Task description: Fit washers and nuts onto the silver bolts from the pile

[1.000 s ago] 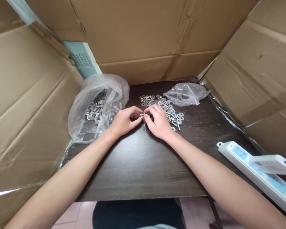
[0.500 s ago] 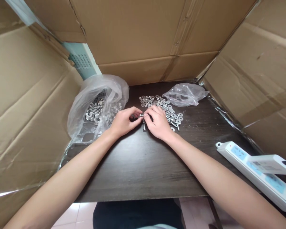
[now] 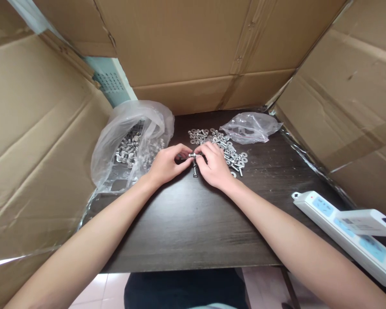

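Note:
Between the fingertips of both hands a small metal bolt (image 3: 192, 155) lies sideways, just above the dark table. My left hand (image 3: 171, 162) pinches its left end with thumb and fingers. From the other side my right hand (image 3: 213, 163) has its thumb and forefinger closed at the bolt's right end. Directly below, another bolt (image 3: 195, 171) rests on the table, its head toward me. Beyond my right hand spreads a pile of loose bolts, nuts and washers (image 3: 233, 156), partly covered by that hand. Small details on the held bolt are too fine to make out.
An open clear plastic bag (image 3: 99, 159) full of metal fasteners stands on the left. A crumpled clear bag (image 3: 251, 128) lies at the back right. Cardboard walls (image 3: 186, 47) enclose the dark table (image 3: 180, 231). A white power strip (image 3: 331, 227) sits at the right edge.
The fingertips of my right hand have shifted slightly right along the bolt, so more of it shows between the hands. Everything else stays in place.

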The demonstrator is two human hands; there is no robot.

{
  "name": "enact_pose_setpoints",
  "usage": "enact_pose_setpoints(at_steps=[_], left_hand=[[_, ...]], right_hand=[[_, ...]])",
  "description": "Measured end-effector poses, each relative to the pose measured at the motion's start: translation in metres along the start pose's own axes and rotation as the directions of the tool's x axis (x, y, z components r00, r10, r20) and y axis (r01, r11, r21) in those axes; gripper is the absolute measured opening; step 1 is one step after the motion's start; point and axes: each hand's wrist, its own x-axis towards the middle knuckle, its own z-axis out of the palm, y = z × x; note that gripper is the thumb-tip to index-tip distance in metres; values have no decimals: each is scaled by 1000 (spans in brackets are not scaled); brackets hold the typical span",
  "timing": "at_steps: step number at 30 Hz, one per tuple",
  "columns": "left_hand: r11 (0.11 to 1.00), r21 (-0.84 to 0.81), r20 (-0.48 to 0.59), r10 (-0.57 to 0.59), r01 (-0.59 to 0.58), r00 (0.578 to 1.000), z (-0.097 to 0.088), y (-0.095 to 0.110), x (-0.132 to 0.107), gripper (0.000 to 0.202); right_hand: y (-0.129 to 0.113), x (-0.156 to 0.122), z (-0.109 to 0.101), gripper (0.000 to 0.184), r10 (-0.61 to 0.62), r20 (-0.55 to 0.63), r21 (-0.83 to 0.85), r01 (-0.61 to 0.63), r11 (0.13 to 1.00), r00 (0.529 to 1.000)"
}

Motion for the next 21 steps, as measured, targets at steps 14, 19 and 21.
enact_pose_setpoints(at_steps=[14, 19, 21], left_hand=[[1000, 2, -2, -10, 10, 1000, 0, 1, 0, 14], [1000, -5, 1, -15, 15, 1000, -1, 1, 0, 13], [1000, -4, 1, -14, 14, 1000, -1, 1, 0, 14]], right_hand=[[1, 0, 1, 18, -7, -22, 23, 7, 1000, 1000], [-1, -1, 1, 17, -16, -32, 32, 17, 999, 999], [-1, -1, 0, 16, -19, -31, 32, 20, 999, 999]])
